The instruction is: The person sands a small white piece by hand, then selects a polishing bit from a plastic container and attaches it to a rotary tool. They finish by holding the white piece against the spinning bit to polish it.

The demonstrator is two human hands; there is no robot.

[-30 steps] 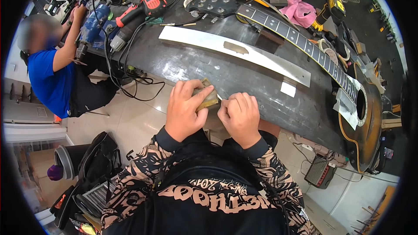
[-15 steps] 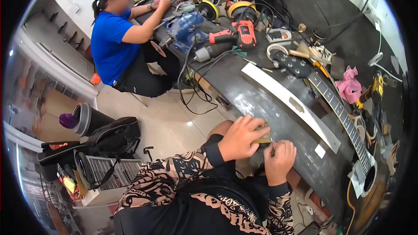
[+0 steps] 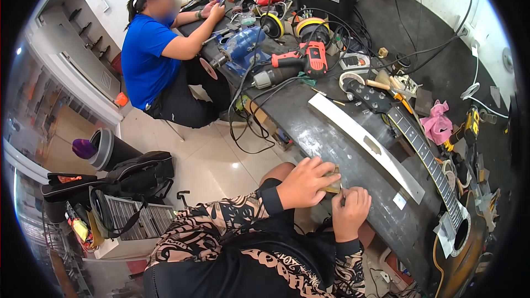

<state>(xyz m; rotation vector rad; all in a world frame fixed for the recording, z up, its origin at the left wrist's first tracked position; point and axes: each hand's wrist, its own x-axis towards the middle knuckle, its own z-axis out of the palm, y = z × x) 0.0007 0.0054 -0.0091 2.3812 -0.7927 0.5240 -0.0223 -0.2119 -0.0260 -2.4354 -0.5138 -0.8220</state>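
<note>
Left hand: my left hand (image 3: pixel 302 183) is curled over a small tan block (image 3: pixel 333 181) at the near edge of the workbench (image 3: pixel 309 127), fingers wrapped across its top, so it is closed on that block.
Right hand: my right hand (image 3: pixel 351 212) sits just beside the left, fist nearly closed, fingertips pinched at the block's right side; I cannot tell whether it holds something thin of its own or only steadies the block.
Block: it lies at the bench's front rim, between both hands, mostly covered by them.
Metal strip: a long pale strip (image 3: pixel 369 144) runs diagonally across the dark bench top, just beyond my hands.
Guitar: an acoustic guitar (image 3: pixel 428 160) lies along the bench to the right, its headstock (image 3: pixel 369 95) towards the far end and its soundhole near the right edge.
Power tools: a red drill (image 3: pixel 301 60) and tangled cables sit further up the bench.
Other person: someone in a blue shirt (image 3: pixel 142 55) sits at the far end of the bench, hands on the clutter there.
Floor: a black bag (image 3: pixel 132 176) lies on the tiles to my left.
</note>
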